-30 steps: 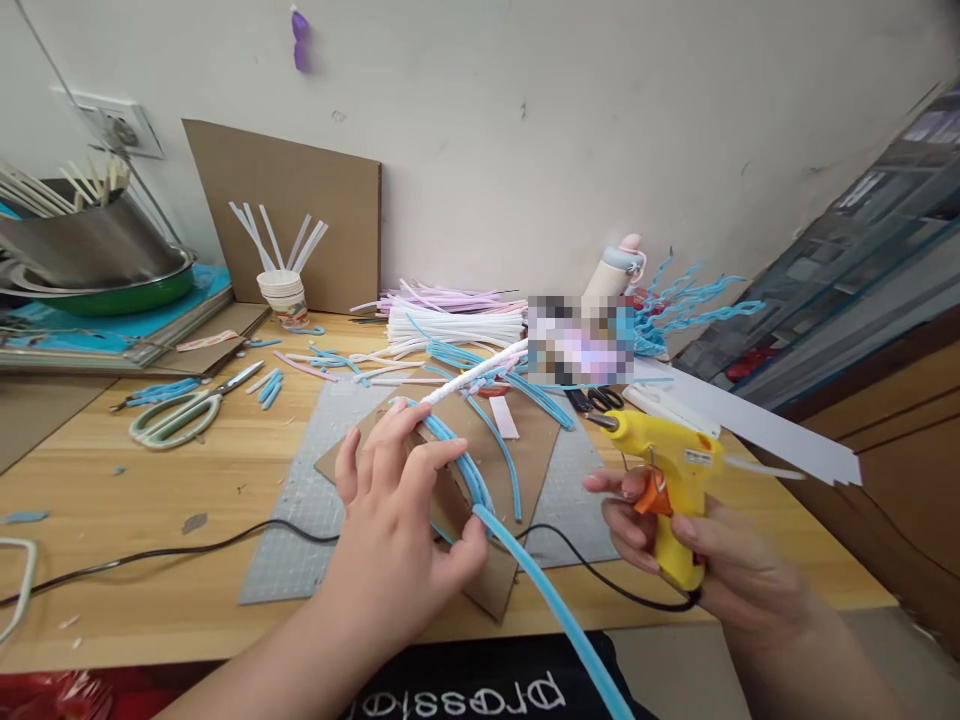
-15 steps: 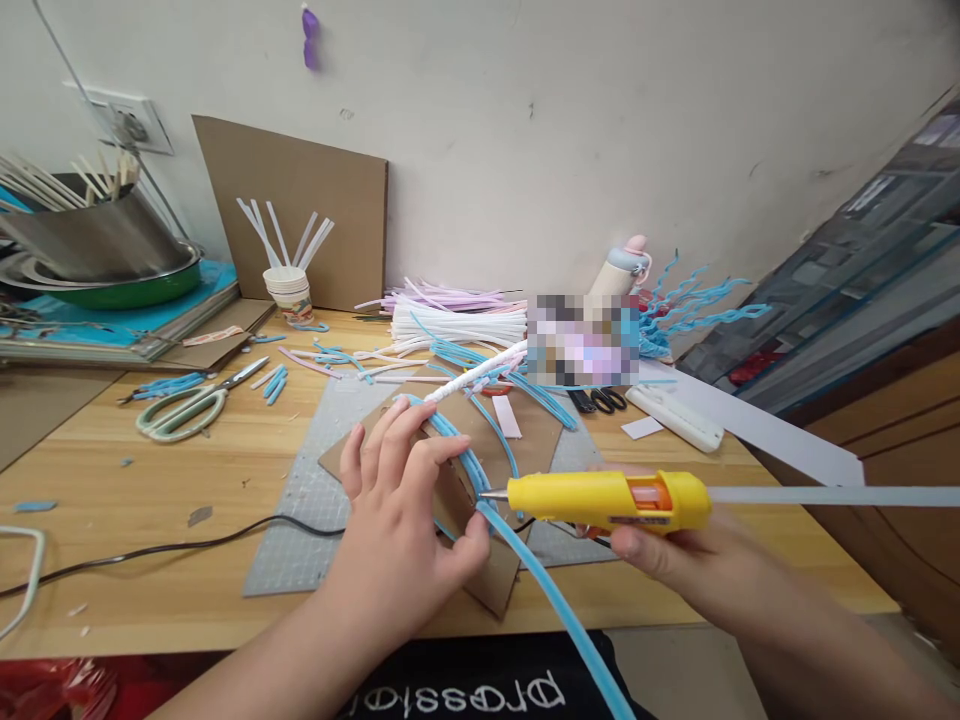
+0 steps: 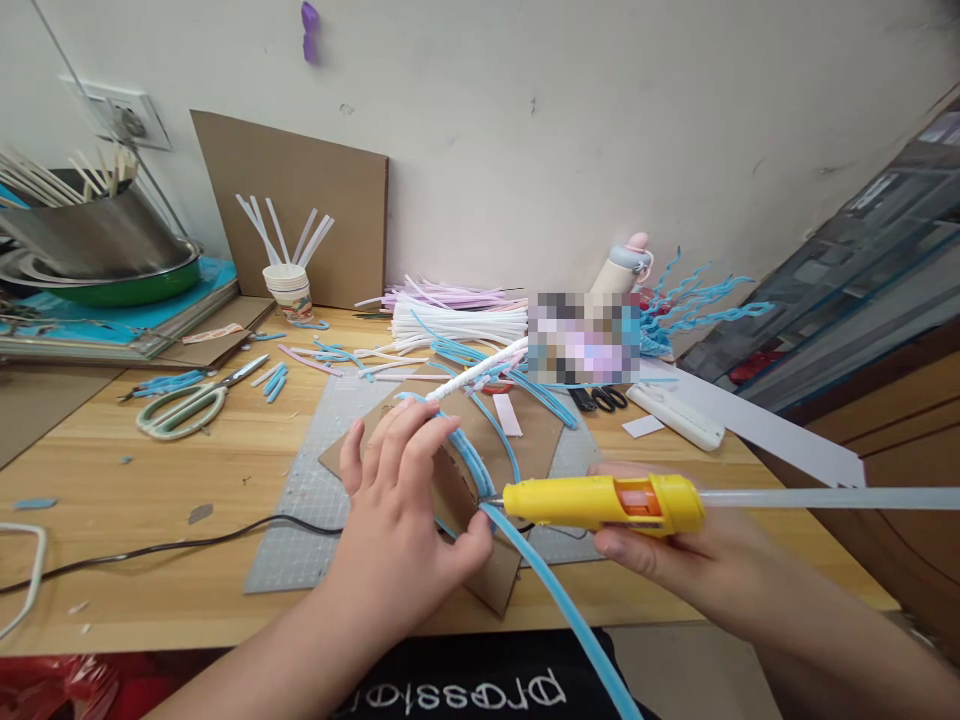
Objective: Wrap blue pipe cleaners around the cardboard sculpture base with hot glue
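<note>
Glue gun (image 3: 570,502): clasped, right hand (image 3: 686,560) | blue stems (image 3: 472,459): held, left hand (image 3: 401,510) half-curled

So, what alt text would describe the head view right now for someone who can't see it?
The right hand holds a yellow hot glue gun, its nozzle at blue pipe cleaners that the left hand holds against cardboard. Nearby on the wooden table are a gray cutting mat, green-handled scissors and white pipe cleaners.
</note>
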The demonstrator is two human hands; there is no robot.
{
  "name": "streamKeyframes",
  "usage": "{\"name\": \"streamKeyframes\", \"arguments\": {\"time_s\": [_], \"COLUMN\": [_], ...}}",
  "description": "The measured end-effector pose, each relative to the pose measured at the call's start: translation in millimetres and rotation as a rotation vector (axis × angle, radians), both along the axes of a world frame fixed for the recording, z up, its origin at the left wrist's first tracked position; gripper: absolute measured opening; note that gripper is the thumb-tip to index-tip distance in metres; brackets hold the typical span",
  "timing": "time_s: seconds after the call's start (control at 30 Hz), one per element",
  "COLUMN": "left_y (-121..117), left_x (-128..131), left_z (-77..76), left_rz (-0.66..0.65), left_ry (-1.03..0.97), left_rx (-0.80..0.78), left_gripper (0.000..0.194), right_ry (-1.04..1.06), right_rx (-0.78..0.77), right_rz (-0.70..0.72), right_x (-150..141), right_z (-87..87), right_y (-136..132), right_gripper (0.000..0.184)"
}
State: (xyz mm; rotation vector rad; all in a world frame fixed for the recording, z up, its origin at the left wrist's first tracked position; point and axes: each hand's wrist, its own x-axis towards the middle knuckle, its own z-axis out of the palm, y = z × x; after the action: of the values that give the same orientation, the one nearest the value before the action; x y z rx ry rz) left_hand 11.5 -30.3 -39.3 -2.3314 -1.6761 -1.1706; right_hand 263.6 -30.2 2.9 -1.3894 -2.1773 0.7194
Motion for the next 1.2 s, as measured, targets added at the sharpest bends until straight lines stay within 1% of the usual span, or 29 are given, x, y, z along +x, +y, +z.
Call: {"name": "streamKeyframes", "arguments": {"time_s": [0.07,0.13,0.23,0.37,0.5,0.57,0.73,0.87,0.93,1.0,1.07,1.2], "left_y": [0,0,-1,-1,0,0,0,0,0,0,0,1], "left_x": [0,-1,-1,-2,-1,-1,-1,-2,-2,-2,-1,-1], "left_z": [-1.3,-2.6,-3.6,-3.8,-4.2,-4.4,-4.3,-4.9,-5.4,-5.6,-5.6,-5.1], "left_rz": [0.011,0.017,0.014,0.016,0.002,-0.003,-0.002,-0.002,-0.001,0.002,0.001,0.000], "left_ry": [-0.012,-0.016,-0.013,-0.010,-0.009,-0.011,-0.016,-0.019,-0.019,-0.017,-0.016,-0.018], "left_rx": [0.018,0.028,0.033,0.027,0.037,0.033,0.019,0.026,0.031,0.031,0.033,0.039], "left_gripper": [0.073,0.076,0.076,0.076,0.075,0.076,0.076,0.076,0.076,0.075,0.075,0.074], "right_ry": [-0.006,-0.009,-0.024,-0.037,-0.012,0.007,0.033,0.071,0.093,0.089,0.063,0.056], "right_rx": [0.056,0.122,0.194,0.243,0.273,0.259,0.210,0.177,0.174,0.202,0.204,0.085], "right_rz": [-0.002,-0.012,-0.001,0.033,-0.023,-0.030,0.062,0.137,0.131,0.106,0.127,0.206], "right_x": [0,1,1,1,-2,-4,-13,-17,-16,-14,-12,-12], "right_z": [-0.7,-1.8,-2.8,-3.5,-5.0,-3.7,5.5,9.5,10.3,11.5,13.3,17.2], "right_y": [-1,-2,-3,-2,-2,-1,4,7,7,6,6,4], "right_gripper": [0.028,0.028,0.028,0.029,0.031,0.030,0.024,0.025,0.026,0.025,0.024,0.024]}}
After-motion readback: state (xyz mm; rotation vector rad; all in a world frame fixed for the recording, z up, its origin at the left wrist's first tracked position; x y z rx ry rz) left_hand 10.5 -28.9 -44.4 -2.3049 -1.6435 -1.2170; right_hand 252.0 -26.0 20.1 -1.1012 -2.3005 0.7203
